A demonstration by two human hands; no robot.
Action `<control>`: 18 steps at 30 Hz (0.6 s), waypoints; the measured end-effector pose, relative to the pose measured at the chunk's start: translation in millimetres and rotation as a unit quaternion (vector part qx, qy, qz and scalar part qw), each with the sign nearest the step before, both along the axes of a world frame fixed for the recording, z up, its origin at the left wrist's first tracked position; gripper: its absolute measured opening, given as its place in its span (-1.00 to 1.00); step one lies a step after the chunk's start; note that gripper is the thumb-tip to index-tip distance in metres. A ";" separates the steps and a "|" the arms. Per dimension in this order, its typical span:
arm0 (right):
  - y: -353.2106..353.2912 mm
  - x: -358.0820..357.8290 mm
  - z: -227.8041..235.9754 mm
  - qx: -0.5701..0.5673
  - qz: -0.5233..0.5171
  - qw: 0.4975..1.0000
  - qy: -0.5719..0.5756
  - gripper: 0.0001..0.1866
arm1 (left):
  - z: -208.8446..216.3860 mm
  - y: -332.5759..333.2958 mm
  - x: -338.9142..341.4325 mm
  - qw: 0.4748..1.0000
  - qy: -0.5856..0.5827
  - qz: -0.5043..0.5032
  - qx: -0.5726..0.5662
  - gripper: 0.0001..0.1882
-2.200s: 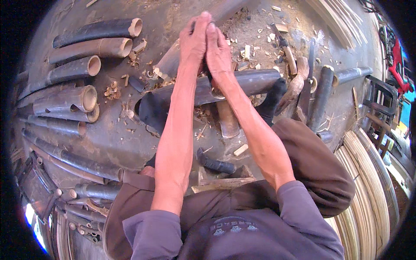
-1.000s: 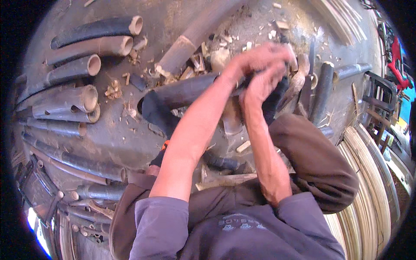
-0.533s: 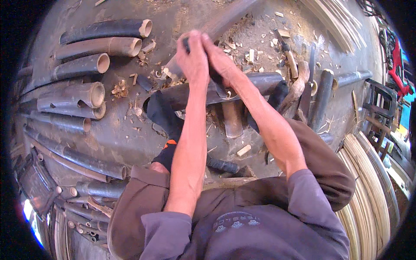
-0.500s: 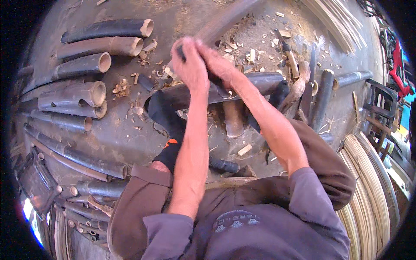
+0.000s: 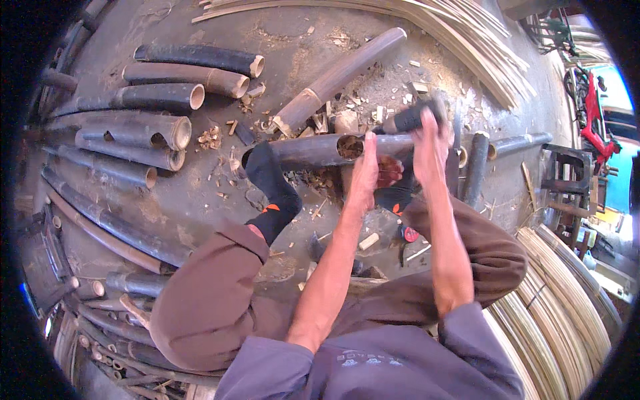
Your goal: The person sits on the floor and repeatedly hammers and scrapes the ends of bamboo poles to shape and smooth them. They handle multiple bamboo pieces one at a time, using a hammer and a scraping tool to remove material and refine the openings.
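Observation:
A dark bamboo pole [image 5: 303, 152] lies crosswise in front of me, with a rounded hole cut in its upper side. My left hand [image 5: 369, 175] is just right of that hole, thumb raised and apart from the fingers, with nothing visible between them. The fingers are partly shaded and smeared. Farther right, my right hand [image 5: 432, 143] is wrapped against a short dark cylindrical piece [image 5: 410, 120] above the pole; its far end blurs to brown, and its kind cannot be made out. My socked left foot [image 5: 267, 170] presses against the pole's left part.
Cut bamboo lengths [image 5: 193, 79] lie in rows on the left. Another bamboo tube [image 5: 340, 80] slants beyond the pole among chips and shavings [image 5: 210, 138]. Long split strips [image 5: 460, 47] stretch across the back right; bundled strips [image 5: 560, 293] lie near right. A dark stool [image 5: 567, 170] stands at right.
My hands were together at the upper middle, around a dark object. They have moved right and nearer, and parted. The pole's hole and the slanted tube now show fully; the view has shifted.

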State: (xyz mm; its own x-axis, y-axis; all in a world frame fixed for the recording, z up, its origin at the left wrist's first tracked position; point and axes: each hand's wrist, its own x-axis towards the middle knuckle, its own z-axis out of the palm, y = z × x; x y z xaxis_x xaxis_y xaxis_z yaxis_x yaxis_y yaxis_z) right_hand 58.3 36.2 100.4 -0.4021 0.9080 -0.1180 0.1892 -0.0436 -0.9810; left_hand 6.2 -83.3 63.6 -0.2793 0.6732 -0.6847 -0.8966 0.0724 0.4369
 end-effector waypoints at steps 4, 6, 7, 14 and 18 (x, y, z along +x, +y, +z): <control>-84.8 97.1 3.4 0.099 0.060 0.990 -0.079 -0.38 | -13.4 -1.6 17.1 0.981 -0.106 0.014 0.161 -0.29; -113.3 122.5 -10.2 -0.035 0.110 0.992 -0.042 -0.22 | -21.2 -10.4 14.4 0.981 0.012 -0.092 0.168 -0.31; -119.5 119.1 -8.0 -0.097 0.133 0.985 -0.055 -0.14 | -23.2 -18.7 11.6 0.968 0.125 -0.166 0.138 -0.31; -147.7 36.5 -56.2 -0.017 0.103 0.991 -0.078 -0.16 | -24.1 -33.1 0.3 0.791 0.458 -0.397 -0.086 -0.15; -167.7 3.8 -75.0 -0.083 0.070 0.992 -0.067 -0.23 | -34.8 -51.3 -30.1 0.755 0.476 -0.427 -0.146 -0.13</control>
State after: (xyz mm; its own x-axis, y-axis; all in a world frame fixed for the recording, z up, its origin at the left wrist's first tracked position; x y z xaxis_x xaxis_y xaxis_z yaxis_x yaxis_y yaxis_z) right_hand 62.1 -131.5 25.4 -0.4930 0.8083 -0.3219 0.3331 -0.1664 -0.9281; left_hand -23.9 -134.6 28.7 -0.2884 0.7455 -0.6009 0.2414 0.6639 0.7078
